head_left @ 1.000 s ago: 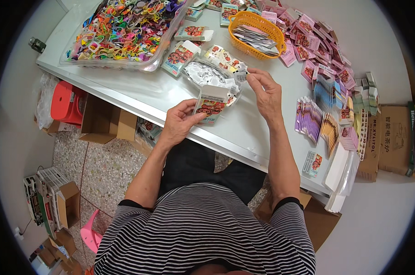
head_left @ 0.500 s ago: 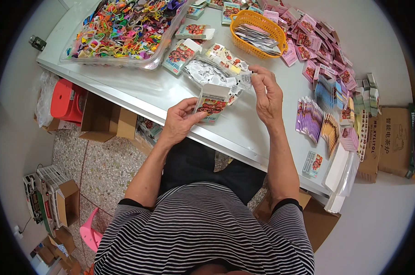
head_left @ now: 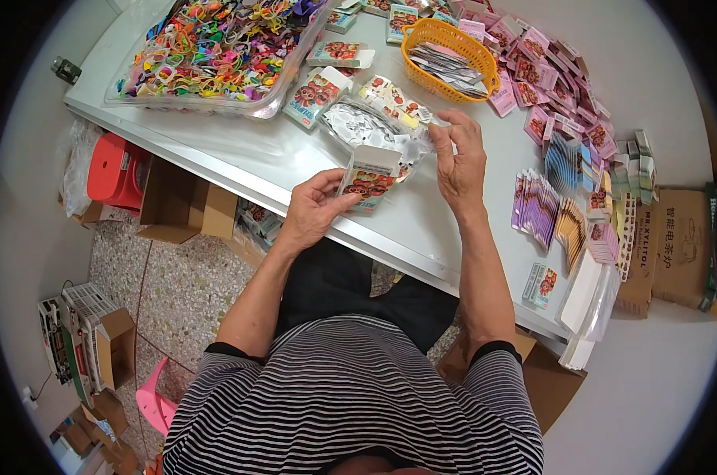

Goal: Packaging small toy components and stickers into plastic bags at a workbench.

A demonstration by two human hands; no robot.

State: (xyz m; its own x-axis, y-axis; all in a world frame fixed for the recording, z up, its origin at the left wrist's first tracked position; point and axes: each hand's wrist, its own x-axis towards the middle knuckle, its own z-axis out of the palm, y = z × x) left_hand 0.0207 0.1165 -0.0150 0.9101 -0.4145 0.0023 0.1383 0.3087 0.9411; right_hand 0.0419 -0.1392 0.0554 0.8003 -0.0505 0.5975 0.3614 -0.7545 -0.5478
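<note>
My left hand (head_left: 317, 212) is wrapped round a small printed carton (head_left: 368, 186), held upright at the table's near edge with its white top flap raised. To its right, my right hand (head_left: 460, 158) pinches with thumb and forefinger at the edge of a small clear-and-white packet (head_left: 416, 147). Just behind the carton lies a clear bag (head_left: 358, 123) filled with small black-and-white sachets. Beside that bag is another one of yellowish packets with red print (head_left: 394, 99). A similar carton with an open flap (head_left: 315, 96) lies left of the bags.
A clear tub (head_left: 216, 63) heaped with colourful small trinkets fills the far left. An orange basket (head_left: 451, 57) of flat packets stands at the back. Pink boxes (head_left: 533, 73) pile up at far right, with purple packets (head_left: 535, 207) fanned nearer. Cardboard boxes (head_left: 172, 202) stand below the table.
My right hand has shifted slightly right, its fingers still pinched together. The left hand and its carton have barely moved.
</note>
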